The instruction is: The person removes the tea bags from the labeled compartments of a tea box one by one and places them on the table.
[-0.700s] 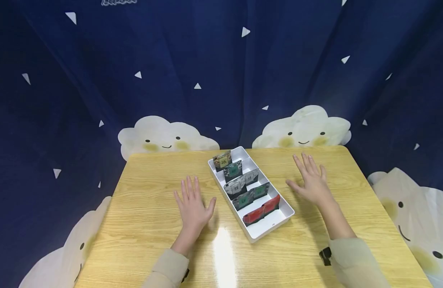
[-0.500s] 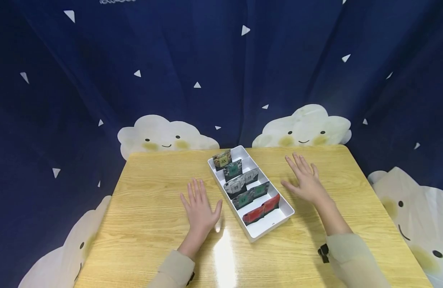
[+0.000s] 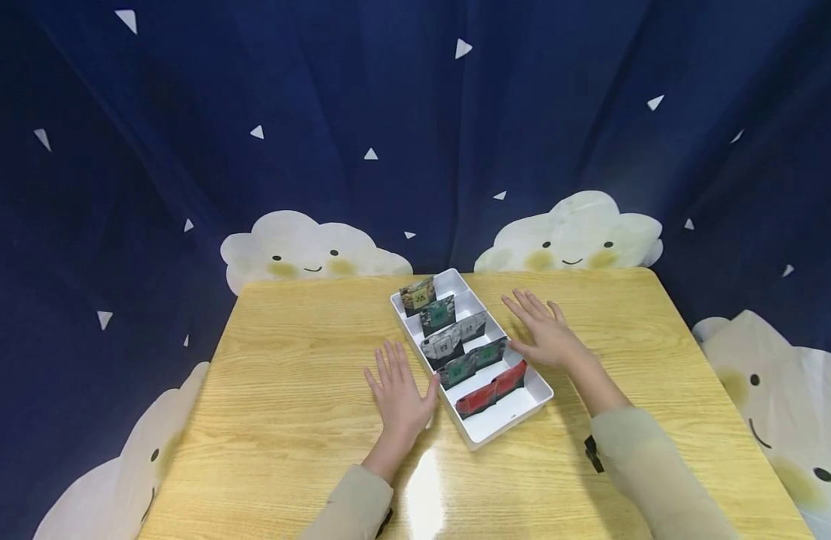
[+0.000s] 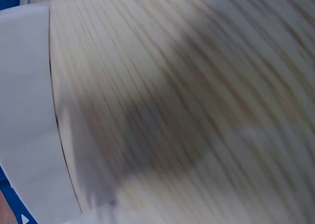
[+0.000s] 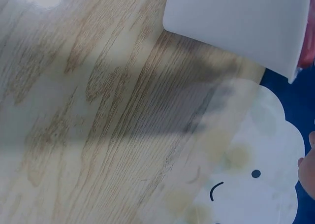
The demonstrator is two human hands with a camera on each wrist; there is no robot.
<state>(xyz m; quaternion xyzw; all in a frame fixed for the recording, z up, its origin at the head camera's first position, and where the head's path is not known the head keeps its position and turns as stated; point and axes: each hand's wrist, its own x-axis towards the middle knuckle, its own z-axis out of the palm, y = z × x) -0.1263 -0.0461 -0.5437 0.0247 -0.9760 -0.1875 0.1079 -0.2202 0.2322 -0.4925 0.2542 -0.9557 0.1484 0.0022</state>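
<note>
A white divided tray (image 3: 499,429) lies aslant on the wooden table, with small flat packets standing in its compartments. Nearest me are red packets (image 3: 476,401), then dark green packets (image 3: 458,370), a grey packet (image 3: 442,346), another green one (image 3: 439,316) and a brown-yellow packet (image 3: 418,297) at the far end. My left hand (image 3: 403,401) is at the tray's left side, fingers straight and spread, thumb by the rim. On the right side, my right hand (image 3: 549,339) has extended fingers, its thumb near the rim. Whether either thumb touches cannot be told. Both hands hold nothing.
The table (image 3: 287,375) stretches to either side of the tray. Behind it hangs a dark blue curtain (image 3: 415,97) with white triangles and smiling clouds (image 3: 314,244). In the right wrist view, the tray's outer wall (image 5: 236,22) stands above the table.
Both hands have moved inward, the left one rightward and the right one leftward, up to the tray's two long sides. The tray and packets stay in place.
</note>
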